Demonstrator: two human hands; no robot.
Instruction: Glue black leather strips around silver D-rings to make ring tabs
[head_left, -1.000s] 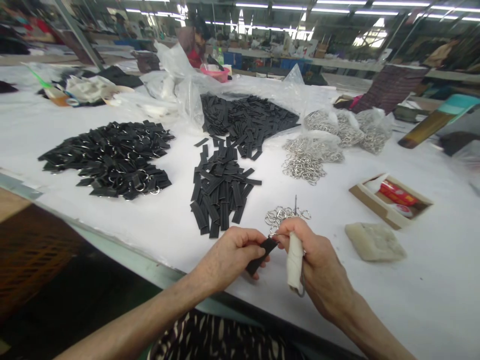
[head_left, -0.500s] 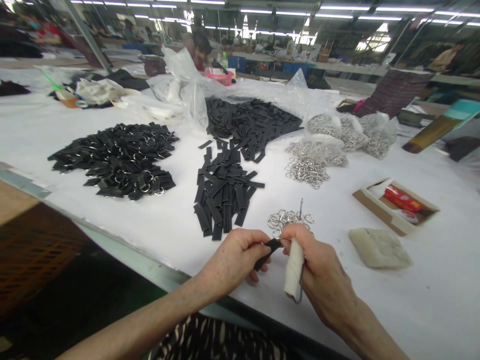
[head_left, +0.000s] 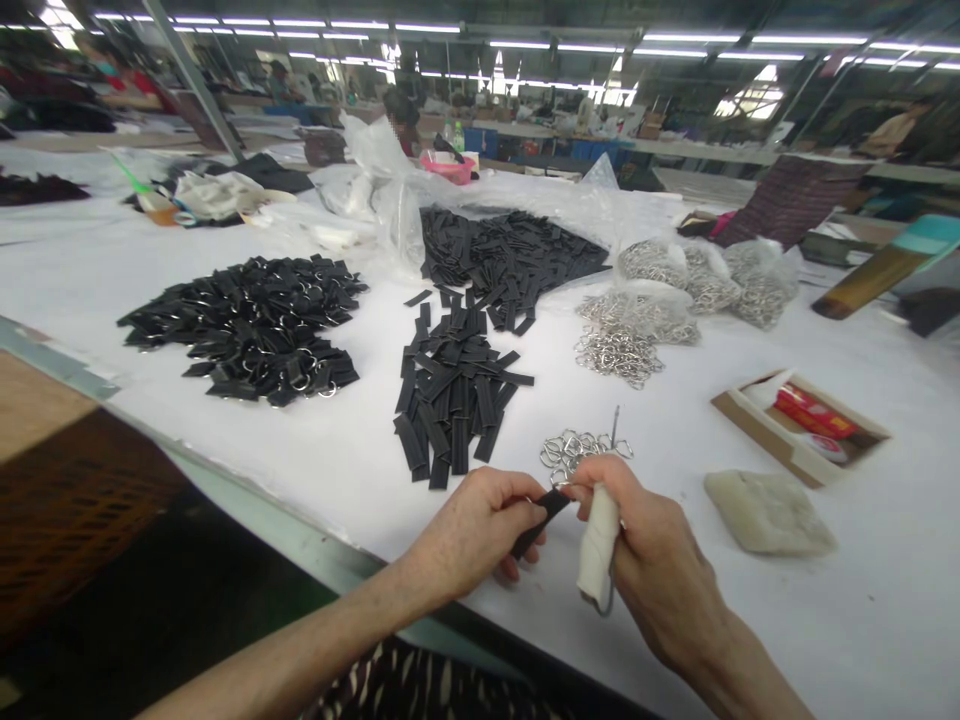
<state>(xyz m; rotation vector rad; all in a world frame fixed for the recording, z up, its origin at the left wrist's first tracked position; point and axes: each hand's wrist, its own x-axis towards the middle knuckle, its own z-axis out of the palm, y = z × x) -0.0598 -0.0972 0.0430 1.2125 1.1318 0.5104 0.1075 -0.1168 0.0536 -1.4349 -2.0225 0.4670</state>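
My left hand (head_left: 472,530) pinches a short black strap (head_left: 541,518) at the near edge of the white table (head_left: 750,620). My right hand (head_left: 652,550) is closed round a tool with a white wrapped handle (head_left: 598,545) and a thin metal spike (head_left: 615,427) that points away from me. Thumb and forefinger of the right hand meet the strap's end, where a small metal ring seems to sit. Just beyond the hands lies a small cluster of metal rings (head_left: 574,449). A pile of loose black straps (head_left: 454,395) lies ahead of my left hand.
A heap of straps with rings fitted (head_left: 251,325) lies at the left, more straps on clear plastic (head_left: 510,255) behind. Bags of rings (head_left: 690,275) sit at the right. An open cardboard box (head_left: 799,425) and a pale wax-like block (head_left: 769,512) lie right of my hands.
The hands keep their grip and have barely shifted; the strap is turned slightly between the fingers. The view has tilted a little, so everything sits lower in the frame.
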